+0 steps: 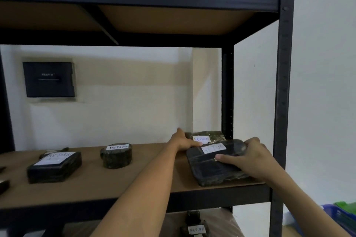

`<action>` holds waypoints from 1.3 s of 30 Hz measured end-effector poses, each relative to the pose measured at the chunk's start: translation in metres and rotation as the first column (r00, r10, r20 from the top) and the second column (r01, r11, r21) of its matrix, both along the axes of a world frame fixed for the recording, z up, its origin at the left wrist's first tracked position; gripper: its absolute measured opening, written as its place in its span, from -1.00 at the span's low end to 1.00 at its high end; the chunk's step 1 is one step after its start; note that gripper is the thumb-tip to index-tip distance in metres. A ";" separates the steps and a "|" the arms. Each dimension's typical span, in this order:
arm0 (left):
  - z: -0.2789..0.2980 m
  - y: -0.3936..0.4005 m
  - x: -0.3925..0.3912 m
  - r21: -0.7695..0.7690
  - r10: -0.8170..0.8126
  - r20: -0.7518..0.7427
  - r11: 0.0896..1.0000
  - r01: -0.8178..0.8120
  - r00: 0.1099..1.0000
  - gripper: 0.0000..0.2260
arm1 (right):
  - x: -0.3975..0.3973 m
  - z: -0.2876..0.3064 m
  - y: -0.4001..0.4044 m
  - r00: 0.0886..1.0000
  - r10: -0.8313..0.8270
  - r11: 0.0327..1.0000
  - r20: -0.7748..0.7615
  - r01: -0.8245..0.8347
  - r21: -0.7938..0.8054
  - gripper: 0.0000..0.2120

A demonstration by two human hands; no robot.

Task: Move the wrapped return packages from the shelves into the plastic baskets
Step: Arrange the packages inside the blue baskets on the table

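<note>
Both my hands on packages at the shelf's right end.
My right hand (250, 158) grips the flat front package (213, 167); my left hand (185, 141) lies flat-fingered against the rear package (207, 136).

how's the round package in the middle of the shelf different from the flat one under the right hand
The round package is a thick drum shape; the flat package is a wide, thin slab. The round one stands untouched, while the right hand grips the flat one at the shelf's right end. Both are dark-wrapped with white RETURN labels.
</note>
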State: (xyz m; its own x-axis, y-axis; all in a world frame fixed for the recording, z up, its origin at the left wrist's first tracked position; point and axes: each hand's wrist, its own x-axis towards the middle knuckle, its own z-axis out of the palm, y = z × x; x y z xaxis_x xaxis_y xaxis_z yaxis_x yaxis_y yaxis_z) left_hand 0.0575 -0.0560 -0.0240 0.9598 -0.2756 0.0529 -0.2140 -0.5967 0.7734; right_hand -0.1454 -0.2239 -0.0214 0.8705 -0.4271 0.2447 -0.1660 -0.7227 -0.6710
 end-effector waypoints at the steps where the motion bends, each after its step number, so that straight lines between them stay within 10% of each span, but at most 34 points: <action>1: -0.001 0.000 -0.004 -0.064 -0.011 0.017 0.998 0.012 1.000 -0.23 | -0.001 -0.001 -0.001 0.999 0.017 0.999 0.043 -0.018 0.028 -0.05; 12: 0.016 0.027 -0.020 -0.494 0.121 0.164 0.869 -0.025 0.979 -0.58 | 0.000 -0.013 -0.004 0.939 0.220 0.881 0.266 -0.308 0.360 -0.33; 17: 0.037 0.060 -0.046 -0.574 0.205 0.221 0.817 -0.043 0.953 -0.79 | -0.001 -0.019 0.008 0.915 0.285 0.828 0.287 -0.385 0.408 -0.11; 23: 0.059 0.106 -0.118 -0.712 0.211 0.236 0.702 0.021 0.949 -0.80 | -0.038 -0.020 0.041 0.875 0.347 0.754 0.337 -0.474 0.455 -0.41; 39: -0.025 0.123 -0.332 -0.772 0.041 0.071 0.635 0.028 0.997 -0.73 | -0.290 -0.090 0.057 0.958 -0.001 0.879 0.286 -0.135 0.457 -0.43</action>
State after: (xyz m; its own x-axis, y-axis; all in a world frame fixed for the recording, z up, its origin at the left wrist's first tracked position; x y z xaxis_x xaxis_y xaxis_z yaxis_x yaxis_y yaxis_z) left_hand -0.2741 0.0674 -0.0493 0.9447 -0.0945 0.3142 -0.2897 0.2089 0.9340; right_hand -0.4352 -0.1666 -0.1119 0.8302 -0.4932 0.2597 0.1072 -0.3159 -0.9427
